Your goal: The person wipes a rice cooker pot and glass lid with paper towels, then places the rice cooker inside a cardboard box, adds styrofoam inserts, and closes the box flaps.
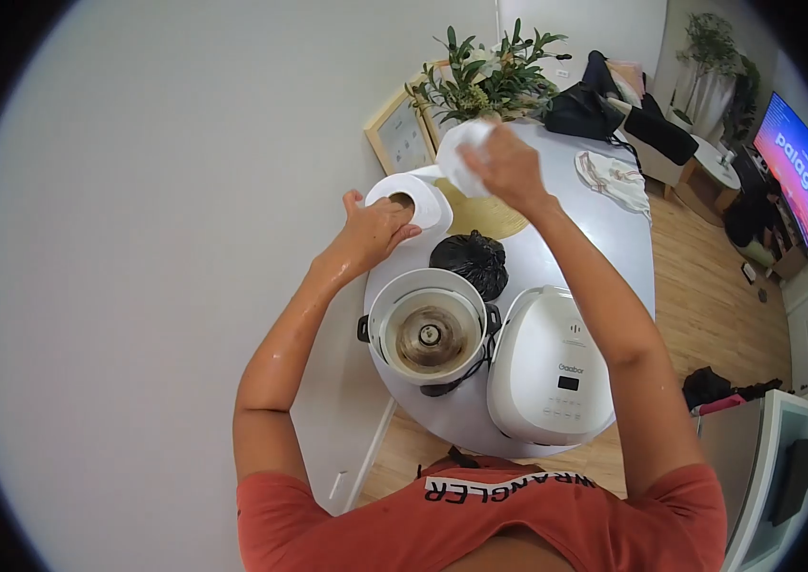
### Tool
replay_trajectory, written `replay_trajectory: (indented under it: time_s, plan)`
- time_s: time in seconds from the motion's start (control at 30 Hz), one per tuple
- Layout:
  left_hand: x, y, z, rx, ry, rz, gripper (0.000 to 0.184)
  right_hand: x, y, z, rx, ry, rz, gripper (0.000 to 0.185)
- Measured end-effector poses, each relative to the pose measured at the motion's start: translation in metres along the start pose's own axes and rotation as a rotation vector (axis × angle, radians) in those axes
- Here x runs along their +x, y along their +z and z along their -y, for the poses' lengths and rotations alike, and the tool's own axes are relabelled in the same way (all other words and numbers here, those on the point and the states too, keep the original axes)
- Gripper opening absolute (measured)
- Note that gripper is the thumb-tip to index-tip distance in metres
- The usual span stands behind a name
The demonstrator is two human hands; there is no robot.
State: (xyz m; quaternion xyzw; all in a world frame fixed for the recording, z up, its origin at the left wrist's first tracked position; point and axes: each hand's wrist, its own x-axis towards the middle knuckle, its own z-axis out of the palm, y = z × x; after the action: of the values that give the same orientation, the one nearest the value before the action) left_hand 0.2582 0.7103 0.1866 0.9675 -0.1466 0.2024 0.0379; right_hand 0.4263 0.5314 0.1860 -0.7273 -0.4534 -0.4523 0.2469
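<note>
My left hand (373, 229) is at a white paper roll (419, 194) near the wall, with its fingers at the roll's core hole. Up and to the right, my right hand (504, 167), blurred by motion, holds white paper (462, 158) that reaches back toward the roll. Below the roll lies a tied black plastic bag (471, 263). Nearer to me stands an open white pot (430, 327) with black handles and a round metal part at its bottom. Beside the pot is a white appliance (553, 370) with a small dark display.
A leafy plant (494, 76) and a wooden frame (402, 135) stand at the table's far end. Beneath my hands lies a yellow round mat (485, 215). A patterned cloth (614, 178) and black bags (583, 110) are on the right. The wall borders the table's left.
</note>
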Motion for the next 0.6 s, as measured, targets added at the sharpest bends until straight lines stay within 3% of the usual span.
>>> replay_trajectory:
  time_s: [0.03, 0.1, 0.27, 0.33, 0.37, 0.4, 0.43, 0.47, 0.5, 0.53, 0.57, 0.6]
  plan:
    - [0.005, 0.004, 0.007, -0.006, 0.012, 0.0, 0.028, -0.003, 0.01, -0.004, -0.012, 0.006, 0.002, 0.015]
    - [0.013, 0.014, 0.019, 0.124, 0.13, -0.052, 0.029, -0.012, 0.034, -0.012, -0.147, -0.248, 0.236, 0.015]
    - [0.014, 0.056, 0.069, 0.106, -0.039, 0.124, 0.029, -0.055, 0.053, -0.074, -0.367, -0.057, 0.506, 0.023]
    - [0.009, 0.094, 0.096, 0.033, -0.143, 0.214, 0.03, -0.078, 0.042, -0.078, -0.362, 0.225, 0.397, 0.036]
    - [0.006, 0.119, 0.11, 0.039, -0.175, 0.271, 0.032, -0.079, 0.038, -0.075, -0.292, 0.4, 0.475, 0.048]
    - [-0.001, 0.153, 0.131, -0.02, -0.166, 0.239, 0.035, -0.083, 0.031, -0.073, -0.16, 0.549, 0.544, 0.048]
    - [-0.009, 0.186, 0.149, -0.052, -0.14, 0.187, 0.038, -0.084, 0.027, -0.076, 0.216, 0.771, 0.691, 0.046]
    - [-0.019, 0.218, 0.168, 0.027, -0.132, 0.196, 0.04, -0.111, 0.048, -0.087, 0.204, 0.562, 0.518, 0.038]
    - [-0.024, 0.243, 0.189, -0.059, -0.197, 0.238, 0.042, -0.115, 0.028, -0.079, -0.069, 0.24, 0.381, 0.02]
    - [-0.028, 0.254, 0.2, -0.024, -0.152, 0.277, 0.043, -0.144, 0.056, -0.088, 0.021, 0.378, 0.264, 0.026]
    - [-0.032, 0.264, 0.21, 0.01, -0.105, 0.314, 0.043, -0.151, 0.037, -0.094, 0.163, 0.428, 0.327, 0.027]
    - [-0.033, 0.271, 0.215, 0.052, -0.091, 0.373, 0.041, -0.167, 0.011, -0.097, 0.187, 0.267, 0.167, 0.021]
